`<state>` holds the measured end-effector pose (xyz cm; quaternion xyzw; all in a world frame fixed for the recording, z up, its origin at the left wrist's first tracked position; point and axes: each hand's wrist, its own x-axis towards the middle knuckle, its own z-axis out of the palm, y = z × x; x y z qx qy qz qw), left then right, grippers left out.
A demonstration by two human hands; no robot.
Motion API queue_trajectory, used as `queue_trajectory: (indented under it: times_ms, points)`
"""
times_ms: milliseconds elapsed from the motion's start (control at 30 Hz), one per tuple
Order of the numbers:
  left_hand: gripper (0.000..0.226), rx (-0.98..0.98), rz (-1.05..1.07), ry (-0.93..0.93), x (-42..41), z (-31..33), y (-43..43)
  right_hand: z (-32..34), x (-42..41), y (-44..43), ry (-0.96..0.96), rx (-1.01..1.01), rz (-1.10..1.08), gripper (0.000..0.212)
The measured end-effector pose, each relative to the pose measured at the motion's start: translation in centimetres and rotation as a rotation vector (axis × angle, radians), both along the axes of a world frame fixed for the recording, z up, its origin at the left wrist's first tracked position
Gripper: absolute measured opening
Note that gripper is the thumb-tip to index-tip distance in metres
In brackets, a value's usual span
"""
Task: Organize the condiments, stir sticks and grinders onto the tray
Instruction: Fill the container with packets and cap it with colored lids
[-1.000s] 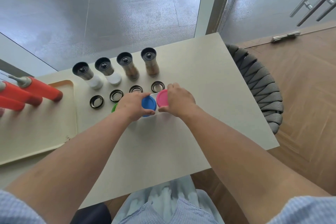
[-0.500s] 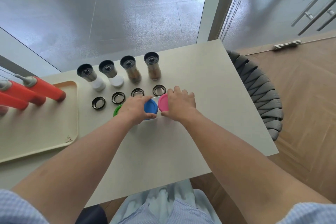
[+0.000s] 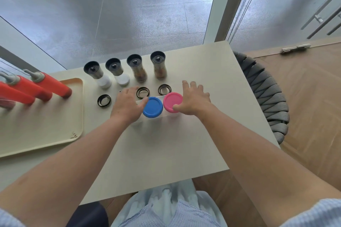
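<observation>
While both my hands hover low over the table point(image 3: 193, 143), the head view shows the clear rack between them, its long axis running left to right. My left hand point(image 3: 127, 106), fingers spread wide and holding nothing, lies over the rack's left end, the blue lid point(image 3: 152, 107) just right of its thumb. My right hand point(image 3: 193, 98), equally spread and empty, flanks the pink lid point(image 3: 172, 101). The tray point(image 3: 46, 134) lies well left of my nearer left hand.
</observation>
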<state>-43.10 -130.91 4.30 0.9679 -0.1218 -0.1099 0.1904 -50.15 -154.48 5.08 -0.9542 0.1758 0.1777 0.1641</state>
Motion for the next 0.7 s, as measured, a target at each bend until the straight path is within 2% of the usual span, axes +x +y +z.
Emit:
queue_trajectory:
  times_ms: [100, 267, 433, 600, 700]
  points:
    - [0.053, 0.038, 0.165, 0.030, 0.1, -0.1, 1.2, -0.2, 0.0, -0.7, -0.034, 0.073, -0.053, 0.103]
    - [0.044, 0.109, 0.450, 0.186, -0.5, -0.8, 2.8, -1.7, 0.1, -0.7, -0.044, 0.389, -0.348, 0.062]
    - [0.034, 0.156, 0.441, 0.282, -1.4, -1.3, 3.1, -3.2, -0.2, 0.3, -0.035, 0.533, -0.527, 0.023]
    - [0.039, 0.252, 0.420, 0.319, -1.6, 0.2, 2.5, -3.3, 0.4, 1.2, -0.044, 0.540, -0.619, 0.027]
    - [0.037, 0.218, 0.452, 0.309, -1.6, 0.7, 3.2, -2.7, 1.1, 1.8, -0.064, 0.520, -0.596, 0.030]
